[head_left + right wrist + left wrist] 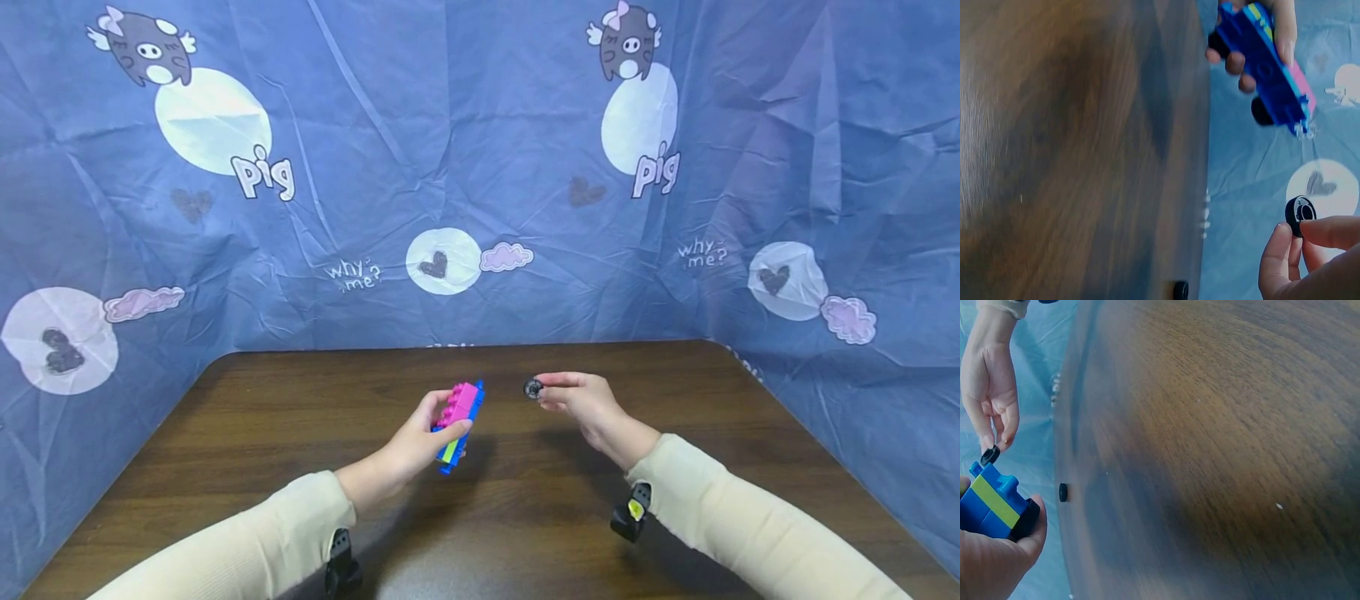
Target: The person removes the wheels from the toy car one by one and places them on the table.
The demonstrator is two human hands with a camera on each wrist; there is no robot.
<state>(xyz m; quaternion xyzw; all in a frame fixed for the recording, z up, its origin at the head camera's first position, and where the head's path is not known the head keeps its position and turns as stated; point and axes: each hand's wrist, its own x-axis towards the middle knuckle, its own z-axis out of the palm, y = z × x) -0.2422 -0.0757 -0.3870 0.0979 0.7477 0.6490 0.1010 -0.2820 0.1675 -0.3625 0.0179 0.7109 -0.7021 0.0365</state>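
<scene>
My left hand [411, 446] grips a toy car of building blocks [467, 402], with pink bricks, a blue base and a yellow-green strip. Two black wheels sit along one side of the car's base in the right wrist view, the lower one [1261, 111] clear of the fingers. Between thumb and fingertips, my right hand [592, 408] pinches a loose black toy wheel [533, 388]. That wheel is held apart from the car, to its right in the head view. Blue axle stubs [1300, 122] stick out at the base's bare side.
Another black wheel [1063, 492] stands on the brown wooden table [300, 417], near its edge in the left wrist view. A blue printed cloth [450, 167] hangs behind the table and along both sides. Each sleeve carries a black wrist camera [632, 512].
</scene>
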